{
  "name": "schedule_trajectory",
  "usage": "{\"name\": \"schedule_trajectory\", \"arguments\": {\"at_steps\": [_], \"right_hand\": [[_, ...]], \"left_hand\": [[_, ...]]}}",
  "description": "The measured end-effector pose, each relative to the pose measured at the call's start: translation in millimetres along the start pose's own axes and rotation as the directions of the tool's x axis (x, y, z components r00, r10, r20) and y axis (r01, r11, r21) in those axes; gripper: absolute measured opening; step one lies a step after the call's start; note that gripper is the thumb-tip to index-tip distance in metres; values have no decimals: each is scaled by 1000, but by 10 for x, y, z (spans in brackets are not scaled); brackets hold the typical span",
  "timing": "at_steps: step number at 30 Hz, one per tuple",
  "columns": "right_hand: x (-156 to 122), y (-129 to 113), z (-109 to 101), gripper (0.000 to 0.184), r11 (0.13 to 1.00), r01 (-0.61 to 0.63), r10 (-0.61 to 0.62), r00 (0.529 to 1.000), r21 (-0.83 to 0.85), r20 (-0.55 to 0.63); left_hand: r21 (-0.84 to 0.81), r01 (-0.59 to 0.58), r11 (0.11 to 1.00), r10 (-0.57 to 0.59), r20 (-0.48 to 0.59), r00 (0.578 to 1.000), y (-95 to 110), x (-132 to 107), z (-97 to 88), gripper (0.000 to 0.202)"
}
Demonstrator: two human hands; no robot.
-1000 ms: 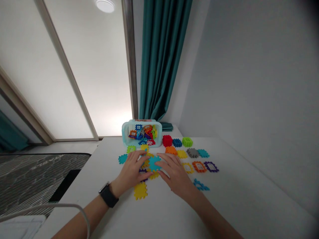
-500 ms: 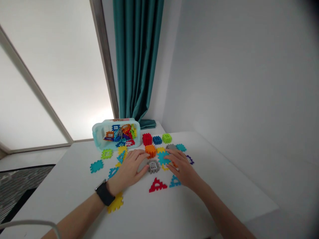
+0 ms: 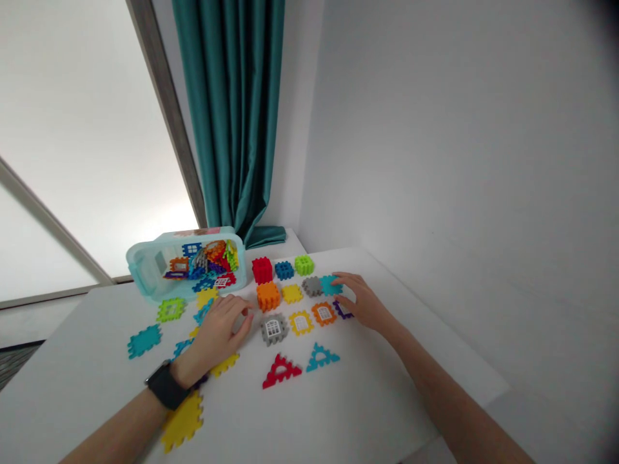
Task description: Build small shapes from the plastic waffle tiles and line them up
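Right hand [image 3: 363, 301] lies open, fingertips on teal waffle piece [image 3: 329, 284]; left hand [image 3: 216, 335] curls around partly hidden pale piece [image 3: 238, 323]; 2 hands well apart.

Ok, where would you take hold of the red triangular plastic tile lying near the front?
Probably by its notched near edge, coming from above on the near side. The red triangular plastic tile lies flat and looks thin, so a pinch at the rim seems the surest grip. Nothing touches it, and the left hand is the closer one.
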State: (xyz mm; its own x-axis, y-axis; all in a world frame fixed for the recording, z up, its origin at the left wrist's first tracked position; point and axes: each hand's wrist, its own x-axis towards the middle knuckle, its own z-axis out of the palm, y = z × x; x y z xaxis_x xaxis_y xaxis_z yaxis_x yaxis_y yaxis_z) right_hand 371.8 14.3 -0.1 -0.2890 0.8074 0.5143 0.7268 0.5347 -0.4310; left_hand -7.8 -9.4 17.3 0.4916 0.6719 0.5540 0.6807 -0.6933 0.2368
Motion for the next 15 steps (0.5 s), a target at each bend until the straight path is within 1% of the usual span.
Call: {"name": "schedule_trajectory", "arguments": {"at_steps": [4, 8, 12, 15], "right_hand": [[48, 243, -58, 25, 998, -53, 54, 998, 33, -11], [100, 431, -81, 28, 989, -136, 134, 991, 65, 21], [142, 529, -62, 29, 982, -167, 160, 984, 87, 83], [160, 564, -30, 28, 984, -149, 138, 983, 95, 118]], "left_hand": [[-1, 3, 1000, -3, 25, 1000, -50, -36, 32, 14], [-7, 15, 1000, -15, 33, 999, -86, -63, 52, 15], [-17, 7, 1000, -6, 54, 999, -101, -60, 69, 16], [-25, -2, 1000, 4, 57, 998, -109, -55, 74, 15]]}}
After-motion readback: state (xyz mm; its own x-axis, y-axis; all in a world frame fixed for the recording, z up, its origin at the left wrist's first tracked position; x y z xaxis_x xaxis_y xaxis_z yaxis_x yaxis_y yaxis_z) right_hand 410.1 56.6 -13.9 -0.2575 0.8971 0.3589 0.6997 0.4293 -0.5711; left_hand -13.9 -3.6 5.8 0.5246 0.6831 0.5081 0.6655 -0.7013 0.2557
